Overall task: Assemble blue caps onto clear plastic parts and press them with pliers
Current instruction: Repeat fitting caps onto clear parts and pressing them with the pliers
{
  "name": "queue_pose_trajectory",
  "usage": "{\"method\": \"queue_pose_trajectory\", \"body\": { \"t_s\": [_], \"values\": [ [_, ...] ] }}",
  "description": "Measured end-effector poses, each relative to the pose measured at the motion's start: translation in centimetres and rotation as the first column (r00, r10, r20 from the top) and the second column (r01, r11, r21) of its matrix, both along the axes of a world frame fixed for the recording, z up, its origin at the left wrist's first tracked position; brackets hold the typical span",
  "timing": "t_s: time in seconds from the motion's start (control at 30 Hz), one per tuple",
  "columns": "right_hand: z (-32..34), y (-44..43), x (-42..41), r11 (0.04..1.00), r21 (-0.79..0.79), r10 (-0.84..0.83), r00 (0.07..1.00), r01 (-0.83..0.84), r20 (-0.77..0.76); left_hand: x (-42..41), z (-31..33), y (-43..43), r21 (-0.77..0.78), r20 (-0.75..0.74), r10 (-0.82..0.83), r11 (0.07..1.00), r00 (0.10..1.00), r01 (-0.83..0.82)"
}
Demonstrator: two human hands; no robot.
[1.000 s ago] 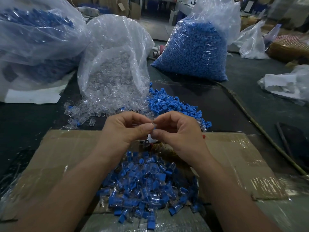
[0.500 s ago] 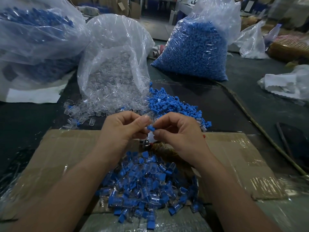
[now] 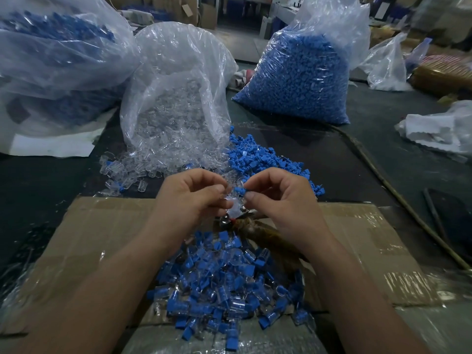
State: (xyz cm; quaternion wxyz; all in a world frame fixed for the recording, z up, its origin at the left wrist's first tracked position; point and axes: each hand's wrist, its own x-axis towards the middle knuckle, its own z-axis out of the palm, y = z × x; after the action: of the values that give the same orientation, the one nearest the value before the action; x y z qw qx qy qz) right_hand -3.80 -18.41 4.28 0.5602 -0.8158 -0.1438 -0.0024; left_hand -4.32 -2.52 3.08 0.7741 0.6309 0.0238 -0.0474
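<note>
Vs 1 s ago I see the hands eased apart, so the blue cap (image 3: 240,190) now shows, pinched in right hand (image 3: 279,200) fingers w/ its end at the clear part (image 3: 230,201) gripped by left hand (image 3: 190,198), just above the pliers (image 3: 255,229), so prob. not seated yet, press pending.

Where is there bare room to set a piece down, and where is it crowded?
Free: cardboard left and right of the assembled pile; dark tabletop between loose blue caps and cord. Crowded: beneath the left hand and right hand, where pliers lie, and ahead among spilled clear parts.
</note>
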Motion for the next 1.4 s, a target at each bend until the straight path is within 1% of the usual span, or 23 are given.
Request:
{"method": "queue_pose_trajectory", "body": {
  "t_s": [0.1,0.2,0.23,0.3,0.4,0.6,0.73,0.87,0.97,1.07,1.17,1.23,1.33,1.4],
  "values": [
    [-0.12,0.14,-0.01,1.000,0.021,-0.018,1.000,0.017,0.012,-0.08,0.01,-0.10,0.055,0.037,0.045,0.997,0.998,-0.047],
    [-0.22,0.26,-0.11,0.999,0.036,-0.021,0.999,0.020,0.028,-0.19,-0.17,-0.03,0.200,0.124,0.060,0.976,0.991,-0.084],
    [-0.24,0.27,-0.14,0.999,0.040,-0.020,0.999,0.019,0.030,-0.22,-0.16,0.02,0.222,0.151,0.062,0.970,0.987,-0.095],
    [-0.23,0.32,-0.17,0.999,0.033,-0.017,0.999,0.016,0.030,-0.22,-0.12,0.07,0.207,0.184,0.070,0.972,0.980,-0.108],
    [-0.26,0.46,-0.28,1.000,0.012,-0.015,0.999,0.015,0.033,-0.28,-0.15,-0.05,0.159,0.182,0.066,0.983,0.981,-0.095],
    [-0.51,0.53,-0.20,0.996,-0.039,-0.071,0.994,0.074,0.085,-0.67,-0.04,-0.25,0.189,0.206,-0.015,0.982,0.978,-0.025],
    [-0.71,0.51,-0.14,0.993,-0.075,-0.084,0.988,0.094,0.132,-0.82,-0.12,-0.60,0.246,0.229,-0.033,0.969,0.973,-0.025],
    [-0.77,0.55,-0.14,0.996,-0.054,-0.058,0.990,0.065,0.133,-0.84,-0.15,-0.65,0.279,0.240,-0.034,0.960,0.970,-0.035],
    [-0.74,0.64,-0.23,0.999,-0.034,-0.035,0.990,0.040,0.139,-0.69,-0.17,-0.50,0.242,0.222,-0.026,0.970,0.975,-0.029],
    [-0.58,0.41,-0.08,1.000,-0.004,-0.020,0.990,0.021,0.139,-0.51,-0.06,-0.37,0.141,0.171,-0.032,0.990,0.985,0.007],
    [-0.51,0.29,0.05,0.998,0.019,0.058,0.993,-0.060,0.099,-0.50,0.07,-0.17,0.057,0.140,-0.048,0.998,0.989,0.040],
    [-0.64,0.37,0.04,0.995,0.045,0.088,0.991,-0.093,0.105,-0.59,0.18,-0.13,0.038,0.142,-0.047,0.998,0.989,0.042],
    [-0.79,0.40,0.03,0.988,0.099,0.104,0.988,-0.116,0.117,-0.67,0.30,-0.14,0.066,0.155,-0.049,0.997,0.987,0.039],
    [-0.82,0.31,0.02,0.980,0.132,0.136,0.985,-0.149,0.103,-0.62,0.32,-0.10,0.058,0.130,-0.052,0.997,0.990,0.045]
  ]
}}
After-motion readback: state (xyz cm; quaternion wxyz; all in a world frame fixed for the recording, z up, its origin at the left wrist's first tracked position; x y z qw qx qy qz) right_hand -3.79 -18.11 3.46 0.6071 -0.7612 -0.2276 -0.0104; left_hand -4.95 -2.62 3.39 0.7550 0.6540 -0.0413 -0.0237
